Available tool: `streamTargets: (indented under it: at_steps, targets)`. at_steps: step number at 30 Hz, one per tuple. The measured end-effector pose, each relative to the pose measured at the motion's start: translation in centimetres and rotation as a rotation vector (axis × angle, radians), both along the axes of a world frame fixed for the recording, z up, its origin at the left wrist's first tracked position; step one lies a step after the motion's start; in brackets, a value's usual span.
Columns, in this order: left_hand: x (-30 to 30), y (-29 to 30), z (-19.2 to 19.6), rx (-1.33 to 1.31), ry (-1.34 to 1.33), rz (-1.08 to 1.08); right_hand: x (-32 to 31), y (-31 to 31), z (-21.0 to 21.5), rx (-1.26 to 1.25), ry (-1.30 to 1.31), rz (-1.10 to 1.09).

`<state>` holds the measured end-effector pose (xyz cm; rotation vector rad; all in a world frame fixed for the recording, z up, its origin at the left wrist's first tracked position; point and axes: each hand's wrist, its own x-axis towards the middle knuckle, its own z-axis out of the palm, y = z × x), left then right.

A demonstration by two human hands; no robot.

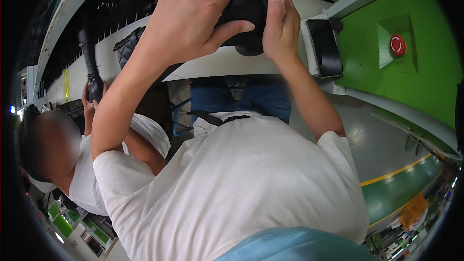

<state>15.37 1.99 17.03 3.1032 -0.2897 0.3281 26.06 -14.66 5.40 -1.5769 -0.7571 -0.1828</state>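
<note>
A black, smooth, rounded piece [245, 19] is held up between my hands over the white machine ledge; its exact kind is not clear. My left hand [186, 26] closes round its left side, thumb stretched across its near face. Against its right side is my right hand [281, 26], cupped, with the fingertips pointing away from me and partly hidden. The lower rounded end of the piece sticks out between my wrists. Part of a black quilted item [126, 50] lies on the ledge behind my left forearm.
The white ledge [208, 65] runs along dark machinery with thin upright needles or wires. At right stand a black-faced box [325, 48] and a green panel with a red emergency button [397, 45]. Close on my left, a co-worker [87, 164] holds a long black item [90, 63].
</note>
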Motion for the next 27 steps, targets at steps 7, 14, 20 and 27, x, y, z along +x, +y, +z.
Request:
streamTargets:
  at_steps: [7, 14, 20, 27]
  targets:
    - [-0.8, 0.7, 0.6, 0.001, -0.02, -0.154, -1.1, -2.0, 0.5, 0.055, -0.188, 0.005]
    - [-5.6, 1.7, -1.9, -0.318, -0.065, -0.074, -1.1, -6.7, 0.0, -0.099, -0.486, 0.243]
    - [-11.6, 3.4, -12.4, -0.459, -0.295, 0.196, -1.9, -4.4, -4.9, -0.174, -0.329, 0.445]
    - [-15.3, 0.7, -18.1, -1.093, -0.381, 0.277, -3.2, -2.2, -6.2, -0.198, -0.483, 0.513]
